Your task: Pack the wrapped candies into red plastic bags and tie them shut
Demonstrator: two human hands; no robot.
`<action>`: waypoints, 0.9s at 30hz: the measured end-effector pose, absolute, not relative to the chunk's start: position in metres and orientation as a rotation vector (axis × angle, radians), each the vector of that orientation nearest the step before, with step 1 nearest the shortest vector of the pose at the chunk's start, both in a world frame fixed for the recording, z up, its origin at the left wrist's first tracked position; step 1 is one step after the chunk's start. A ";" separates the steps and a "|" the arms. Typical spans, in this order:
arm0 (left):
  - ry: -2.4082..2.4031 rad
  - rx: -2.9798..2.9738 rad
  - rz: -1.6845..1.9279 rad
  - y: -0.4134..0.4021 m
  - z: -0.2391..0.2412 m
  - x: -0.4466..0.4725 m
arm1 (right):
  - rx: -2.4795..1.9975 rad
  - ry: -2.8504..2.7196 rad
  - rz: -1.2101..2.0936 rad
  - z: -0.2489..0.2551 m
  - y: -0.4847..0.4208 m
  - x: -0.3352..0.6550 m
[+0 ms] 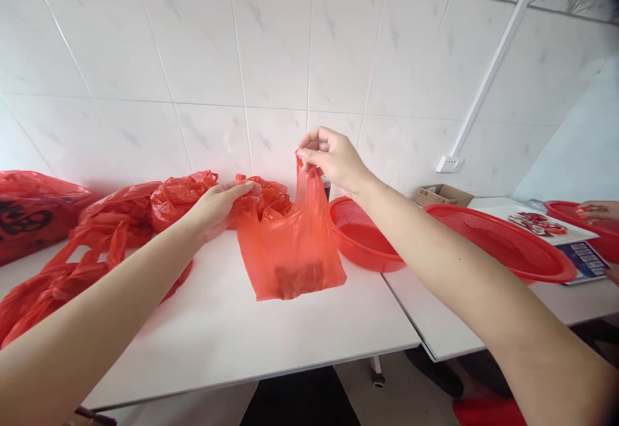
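A red plastic bag (290, 245) stands on the white table (232, 329) with something dark showing through near its bottom. My right hand (331, 155) pinches one handle of the bag and lifts it up. My left hand (220, 207) grips the other handle at the bag's left side, lower down. Both arms reach forward over the table.
More red plastic bags (120, 220) lie heaped at the left, one with black print (29, 216). A red mesh basket (362, 232) and a larger red tray (503, 245) sit to the right, with a cardboard box (442, 194) behind. Another person's hand (599, 210) shows at far right.
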State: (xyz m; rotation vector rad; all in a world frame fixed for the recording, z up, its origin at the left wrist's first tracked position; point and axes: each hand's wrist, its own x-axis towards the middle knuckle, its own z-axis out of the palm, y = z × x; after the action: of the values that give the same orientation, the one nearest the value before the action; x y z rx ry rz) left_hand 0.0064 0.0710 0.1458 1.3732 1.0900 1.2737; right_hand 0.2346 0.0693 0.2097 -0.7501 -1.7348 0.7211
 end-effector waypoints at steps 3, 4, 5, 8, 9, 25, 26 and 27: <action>1.036 1.398 1.211 0.067 0.150 0.000 | -0.847 -1.687 0.778 0.206 0.077 0.240; 1.023 1.425 1.174 0.065 0.153 -0.001 | -0.878 -1.713 0.801 0.203 0.079 0.240; 1.018 1.464 1.114 0.063 0.156 0.000 | -0.894 -1.748 0.815 0.201 0.079 0.239; 1.023 1.616 0.861 0.057 0.162 0.010 | -0.837 -1.869 0.821 0.194 0.076 0.229; 1.018 1.675 0.775 0.057 0.163 0.016 | -0.802 -1.911 0.828 0.192 0.073 0.223; 0.957 1.536 0.681 0.073 0.142 0.019 | -0.722 -1.979 0.838 0.139 0.071 0.224; 0.931 1.541 0.677 0.073 0.142 0.017 | -0.692 -1.977 0.867 0.142 0.063 0.226; 0.899 1.562 0.663 0.072 0.143 0.016 | -0.650 -1.988 0.923 0.144 0.057 0.227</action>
State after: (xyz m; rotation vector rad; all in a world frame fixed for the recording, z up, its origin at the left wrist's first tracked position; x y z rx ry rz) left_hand 0.0159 0.0718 0.1427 1.5621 0.8987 0.6632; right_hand 0.2269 0.0566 0.1444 -0.6497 -1.9877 0.9229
